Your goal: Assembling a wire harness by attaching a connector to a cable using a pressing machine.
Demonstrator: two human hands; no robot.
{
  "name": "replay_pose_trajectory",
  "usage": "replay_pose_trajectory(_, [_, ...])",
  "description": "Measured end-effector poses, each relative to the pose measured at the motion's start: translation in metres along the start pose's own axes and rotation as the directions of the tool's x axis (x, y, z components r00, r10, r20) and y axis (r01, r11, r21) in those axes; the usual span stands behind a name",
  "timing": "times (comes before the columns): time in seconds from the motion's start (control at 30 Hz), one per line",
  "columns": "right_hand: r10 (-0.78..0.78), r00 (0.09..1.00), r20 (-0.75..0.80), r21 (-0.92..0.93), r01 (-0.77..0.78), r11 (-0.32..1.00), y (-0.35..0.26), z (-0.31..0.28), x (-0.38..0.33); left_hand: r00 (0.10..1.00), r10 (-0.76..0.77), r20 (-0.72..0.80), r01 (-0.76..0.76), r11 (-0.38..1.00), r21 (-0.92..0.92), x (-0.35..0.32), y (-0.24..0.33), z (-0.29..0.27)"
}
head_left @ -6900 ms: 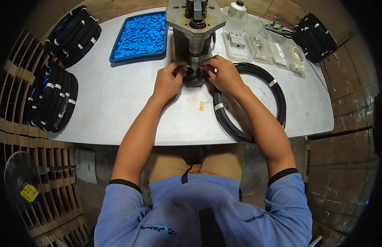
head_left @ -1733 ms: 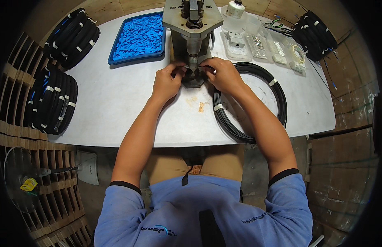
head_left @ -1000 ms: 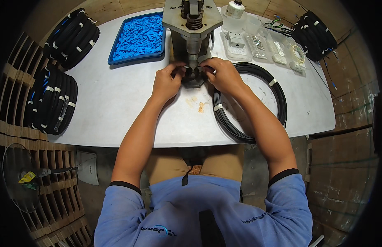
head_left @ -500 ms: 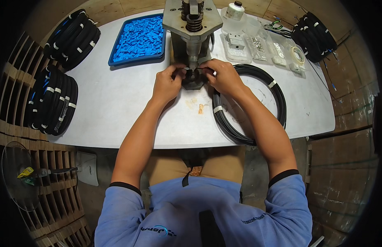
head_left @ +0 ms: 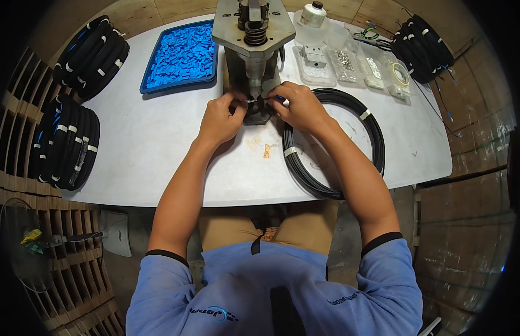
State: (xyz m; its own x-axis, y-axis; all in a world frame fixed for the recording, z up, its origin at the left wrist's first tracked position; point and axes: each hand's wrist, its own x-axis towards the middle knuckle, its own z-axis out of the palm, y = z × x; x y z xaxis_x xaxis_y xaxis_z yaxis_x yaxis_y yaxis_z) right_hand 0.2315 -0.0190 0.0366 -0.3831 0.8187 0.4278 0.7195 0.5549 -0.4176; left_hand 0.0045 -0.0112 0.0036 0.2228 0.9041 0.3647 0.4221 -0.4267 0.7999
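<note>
Both my hands are at the lower jaws of a metal bench press [head_left: 254,73], on either side of its ram. My left hand [head_left: 219,119] pinches a small silvery metal piece [head_left: 250,101] between thumb and fingertips. Opposite it, my right hand [head_left: 302,106] is closed on a thin wire end [head_left: 279,98], dark with a bit of blue showing by the fingertips. Beneath my right forearm, a coil of black cable [head_left: 377,143], bound with white tape, lies on the white table [head_left: 148,151]. Fingers partly hide where the wire and the metal piece meet the press.
Left of the press stands a dark blue tray [head_left: 145,87] of small blue pieces. Taped black cable coils [head_left: 69,143] sit at the left edge, another bundle [head_left: 422,50] at the far right. Clear containers [head_left: 344,67] of small parts and a white bottle [head_left: 313,15] stand behind.
The view has shifted slightly, moving the scene a little left and down. A bit of blue now shows at my right fingertips. Both hands stay at the press, still pinching.
</note>
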Motion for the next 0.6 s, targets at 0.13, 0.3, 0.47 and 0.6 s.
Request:
replay_pose_trajectory(0.13, [-0.02, 0.999, 0.043, 0.032, 0.018, 0.999, 0.002, -0.003, 0.001, 1.0, 0.008, 0.022, -0.008, 1.0, 0.0, 0.0, 0.001, -0.002])
replay_pose_trajectory(0.3, [-0.037, 0.995, 0.09, 0.052, 0.033, 0.998, 0.001, -0.011, -0.001, 0.998, 0.026, 0.05, -0.028, 0.999, 0.03, -0.002, 0.004, -0.005])
replay_pose_trajectory(0.47, [-0.056, 0.988, 0.146, 0.098, 0.042, 0.994, -0.005, -0.02, 0.0, 0.996, 0.043, 0.079, -0.047, 0.998, 0.041, -0.004, 0.006, -0.011])
replay_pose_trajectory(0.6, [-0.054, 0.985, 0.163, 0.098, 0.039, 0.994, -0.007, -0.022, 0.0, 0.993, 0.029, 0.117, -0.033, 0.999, 0.034, -0.006, 0.009, -0.013])
